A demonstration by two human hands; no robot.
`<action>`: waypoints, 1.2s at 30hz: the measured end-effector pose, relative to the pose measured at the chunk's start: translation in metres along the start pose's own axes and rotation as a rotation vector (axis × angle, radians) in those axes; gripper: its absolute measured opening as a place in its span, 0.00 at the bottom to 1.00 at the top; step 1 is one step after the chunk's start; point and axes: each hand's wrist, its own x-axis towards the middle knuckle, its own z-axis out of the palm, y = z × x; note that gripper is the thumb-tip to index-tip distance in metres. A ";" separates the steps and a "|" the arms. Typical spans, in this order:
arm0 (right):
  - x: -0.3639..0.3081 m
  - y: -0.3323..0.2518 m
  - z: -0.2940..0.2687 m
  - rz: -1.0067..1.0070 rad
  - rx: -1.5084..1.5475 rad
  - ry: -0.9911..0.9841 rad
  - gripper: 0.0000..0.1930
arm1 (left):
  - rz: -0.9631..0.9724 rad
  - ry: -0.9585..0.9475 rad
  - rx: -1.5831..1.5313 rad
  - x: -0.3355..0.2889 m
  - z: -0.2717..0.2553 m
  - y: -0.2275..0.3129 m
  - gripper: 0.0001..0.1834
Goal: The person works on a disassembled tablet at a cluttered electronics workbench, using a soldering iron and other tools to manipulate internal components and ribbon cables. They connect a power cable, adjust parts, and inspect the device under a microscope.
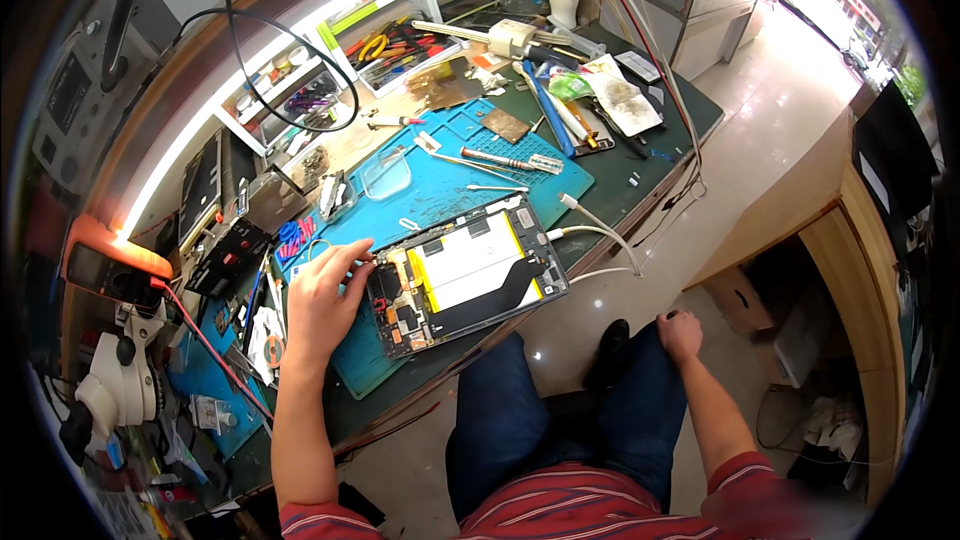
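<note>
An opened tablet (480, 270) lies tilted across the front edge of the bench, its back off. Inside it show a large white battery (470, 262) with yellow edges, a black flex strip and a circuit board (400, 300). At the tablet's upper left corner is my left hand (325, 295), thumb and fingers closed together on the edge there. A white cable (590, 230) meets the tablet's right side. My right hand (681, 336) rests on my right knee, fingers curled in with nothing seen in them.
Under the tablet is a blue work mat (450, 155) holding screwdrivers (497, 158), a clear plastic tray (387, 175) and a cotton swab. An orange multimeter (115, 258) and a white microscope part (120, 380) stand at the left. Pliers and tools crowd the back.
</note>
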 end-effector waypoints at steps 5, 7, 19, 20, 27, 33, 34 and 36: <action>0.002 0.003 0.001 -0.005 -0.014 -0.015 0.27 | 0.074 0.059 0.023 0.001 0.002 0.001 0.11; 0.003 0.001 0.000 0.003 -0.016 -0.031 0.27 | 0.095 0.076 0.001 0.000 0.001 -0.001 0.12; 0.003 0.000 -0.001 0.010 0.000 -0.019 0.27 | 0.013 0.132 -0.088 -0.001 0.004 -0.005 0.15; 0.003 0.000 -0.001 0.011 0.001 -0.021 0.27 | 0.023 0.141 -0.073 -0.001 0.004 -0.007 0.15; 0.001 -0.001 -0.001 0.006 0.005 0.013 0.25 | 0.036 0.121 -0.010 -0.001 0.004 -0.006 0.10; -0.001 -0.001 -0.003 0.005 0.003 0.014 0.25 | 0.010 0.083 0.003 -0.001 0.002 -0.003 0.11; -0.001 -0.001 -0.003 0.005 0.001 0.015 0.25 | 0.018 0.081 0.006 -0.001 0.002 -0.003 0.10; -0.001 -0.001 -0.003 0.009 -0.001 0.013 0.25 | 0.034 0.079 0.011 -0.001 0.002 -0.003 0.10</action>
